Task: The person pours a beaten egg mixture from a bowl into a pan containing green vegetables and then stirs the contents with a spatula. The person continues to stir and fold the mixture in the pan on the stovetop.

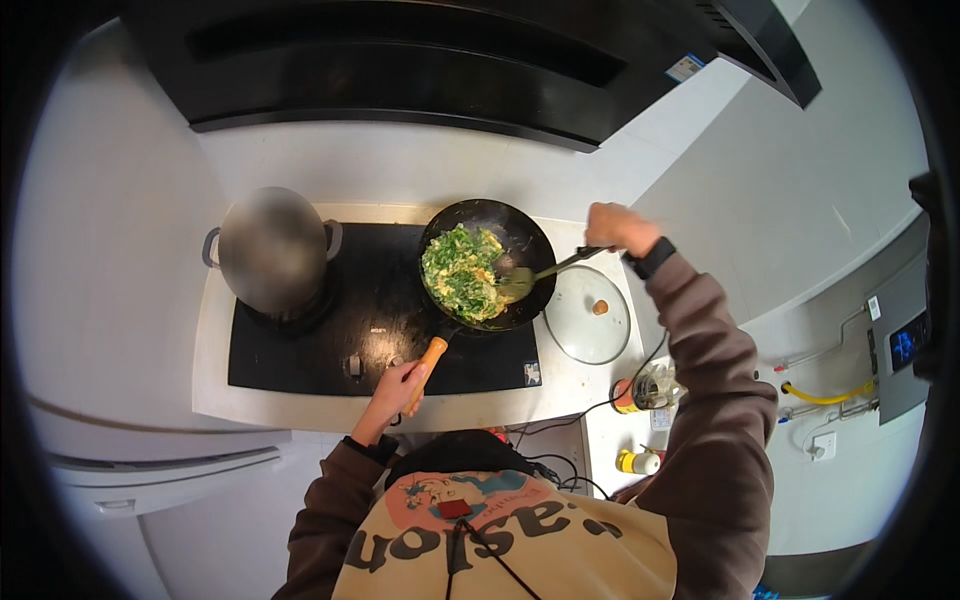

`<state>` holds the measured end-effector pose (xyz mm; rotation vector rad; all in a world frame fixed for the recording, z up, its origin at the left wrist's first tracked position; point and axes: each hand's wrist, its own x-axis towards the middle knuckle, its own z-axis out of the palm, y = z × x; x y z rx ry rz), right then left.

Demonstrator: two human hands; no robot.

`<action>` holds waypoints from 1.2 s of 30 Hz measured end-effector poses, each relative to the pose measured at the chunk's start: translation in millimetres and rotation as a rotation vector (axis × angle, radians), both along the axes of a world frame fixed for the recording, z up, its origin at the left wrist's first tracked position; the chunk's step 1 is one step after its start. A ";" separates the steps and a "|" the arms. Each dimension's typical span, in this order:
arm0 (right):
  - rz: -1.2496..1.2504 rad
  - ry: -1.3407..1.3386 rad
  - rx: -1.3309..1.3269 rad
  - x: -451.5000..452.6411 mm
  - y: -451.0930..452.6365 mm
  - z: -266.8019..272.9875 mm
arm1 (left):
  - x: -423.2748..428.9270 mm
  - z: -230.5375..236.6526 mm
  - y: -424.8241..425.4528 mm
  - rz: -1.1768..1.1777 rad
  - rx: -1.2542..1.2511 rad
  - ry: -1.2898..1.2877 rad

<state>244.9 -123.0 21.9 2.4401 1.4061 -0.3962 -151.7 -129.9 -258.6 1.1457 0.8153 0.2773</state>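
My left hand (397,392) grips the wooden handle (426,375) of a black wok (541,232) over the right side of the cooktop. In the wok lies a mix of chopped greens and scrambled egg (463,274), mostly towards the left. My right hand (619,228), slightly blurred, is closed around the dark handle of a spatula (551,270). The spatula's blade rests inside the wok, at the right edge of the food. A glass lid (583,330) with a wooden knob lies on the counter, just right of the wok.
A steaming pot (271,251) with two side handles stands on the left of the black cooktop (300,367). A range hood (405,82) overhangs the back. Jars (652,390), a yellow-and-white bottle (637,462) and dark cables (559,429) lie near my right arm.
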 end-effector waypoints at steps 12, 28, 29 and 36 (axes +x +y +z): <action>-0.088 0.063 0.083 34.6 -26.7 -30.1 | -0.4 2.5 1.3 0.021 -0.033 0.021; -0.165 0.227 0.003 63.9 -37.3 1.4 | 0.1 10.0 2.5 0.006 -0.040 0.035; -0.180 0.287 0.018 63.6 -36.9 -10.9 | -0.1 9.9 2.9 0.006 -0.039 0.044; -0.445 0.640 0.300 19.7 -113.8 -144.9 | 2.1 10.5 1.4 0.013 -0.039 0.038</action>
